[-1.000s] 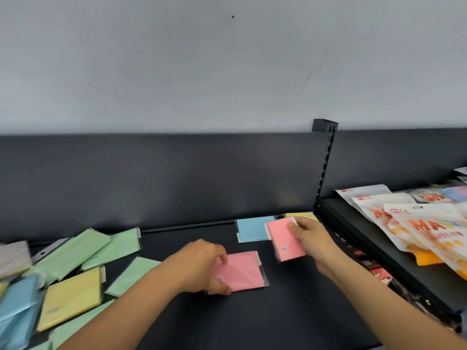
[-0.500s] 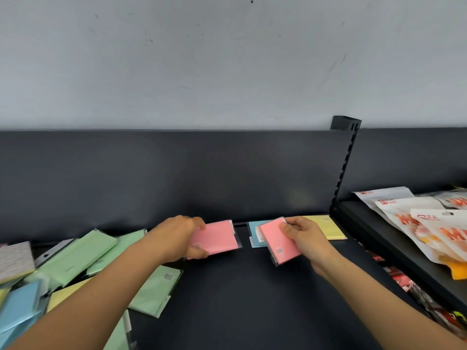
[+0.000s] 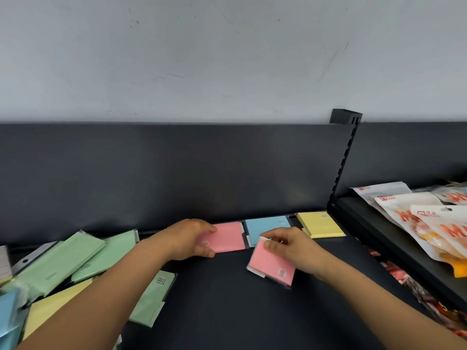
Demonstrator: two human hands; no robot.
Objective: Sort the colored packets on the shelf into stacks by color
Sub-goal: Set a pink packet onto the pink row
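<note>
1. Sorting under way at the dark shelf: my left hand grips the back pink packet by its left end, fingers curled over the far edge and thumb at the near edge. The packet lies flat by the back panel, just beside the blue packet, with the yellow packet further right.
2. My right hand pinches the second pink packet at its upper corner. My fingers are bent over the top and the thumb is hidden beneath. The packet hangs tilted, and I cannot tell whether its lower end touches the shelf.
3. These look thin, light and flat, and the glossy clear wrap is probably slippery. A light pinch should carry one.
4. I judge the coloured body a safer hold than the flimsy clear flap at the end, which may fold.
5. Pink stacked on pink could slide, so the edges want squaring by hand.
6. At left, a loose heap of green packets, with yellow and blue ones among them, awaits sorting. Snack bags fill the neighbouring shelf.
</note>
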